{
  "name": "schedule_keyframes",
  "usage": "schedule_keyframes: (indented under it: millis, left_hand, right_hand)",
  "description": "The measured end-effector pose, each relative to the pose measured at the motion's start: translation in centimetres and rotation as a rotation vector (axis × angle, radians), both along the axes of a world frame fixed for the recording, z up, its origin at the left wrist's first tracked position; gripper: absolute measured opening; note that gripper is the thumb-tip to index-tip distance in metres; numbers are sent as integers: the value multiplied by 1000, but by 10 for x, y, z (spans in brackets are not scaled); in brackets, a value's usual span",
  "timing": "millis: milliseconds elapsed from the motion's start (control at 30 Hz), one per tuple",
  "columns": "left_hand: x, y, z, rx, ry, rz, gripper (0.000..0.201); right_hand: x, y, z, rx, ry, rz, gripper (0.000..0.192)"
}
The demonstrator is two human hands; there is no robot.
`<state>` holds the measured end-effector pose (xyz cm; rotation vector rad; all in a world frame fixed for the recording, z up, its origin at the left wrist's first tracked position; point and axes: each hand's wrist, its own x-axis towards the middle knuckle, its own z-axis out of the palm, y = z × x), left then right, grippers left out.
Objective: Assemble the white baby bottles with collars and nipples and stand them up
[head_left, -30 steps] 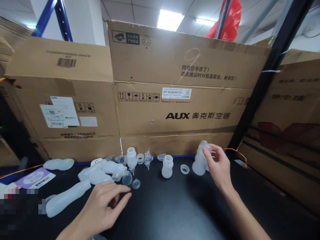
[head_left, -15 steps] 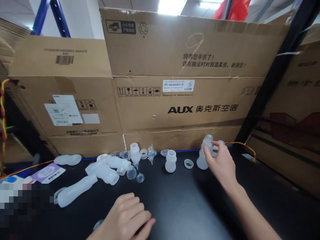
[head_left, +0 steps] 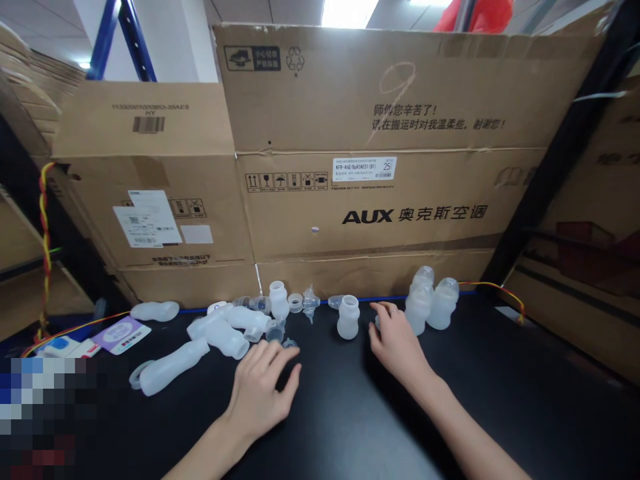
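My right hand [head_left: 395,341] rests on the black table [head_left: 490,400], fingers spread over a small white ring that it mostly hides. A small translucent bottle [head_left: 349,317] stands just left of it. Two capped translucent bottles [head_left: 430,303] stand to its right, apart from the hand. My left hand [head_left: 260,388] lies flat and open, its fingertips next to a small clear round part [head_left: 289,344]. Beyond it lies a cluster of white silicone pump pieces [head_left: 227,329] and a long white bottle-shaped piece [head_left: 173,365].
Large cardboard boxes [head_left: 360,167] wall off the back of the table. A black post [head_left: 555,160] slants up at the right. Leaflets [head_left: 120,333] and a twisted red-yellow wire [head_left: 45,233] are at the left. Another white piece [head_left: 155,311] lies by the boxes.
My right hand let go of the capped bottles and moved left to the ring. My left hand moved forward toward the small clear part.
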<state>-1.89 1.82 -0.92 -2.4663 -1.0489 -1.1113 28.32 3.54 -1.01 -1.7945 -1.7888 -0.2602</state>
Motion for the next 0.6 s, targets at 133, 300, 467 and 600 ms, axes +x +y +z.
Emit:
schedule_keyframes:
  millis: [133, 300, 467, 600]
  left_hand:
    - [-14, 16, -7, -31, 37, 188, 23]
    - [-15, 23, -14, -74, 70, 274, 29]
    - [-13, 22, -14, -143, 20, 190, 16]
    - [-11, 16, -7, -172, -5, 44, 14]
  right_hand:
    - [0, 2, -15, -143, -30, -34, 32]
    - [7, 3, -6, -229, 8, -29, 51]
    - [18, 3, 0, -322, 131, -3, 55]
    - [23, -5, 10, -420, 257, 131, 51]
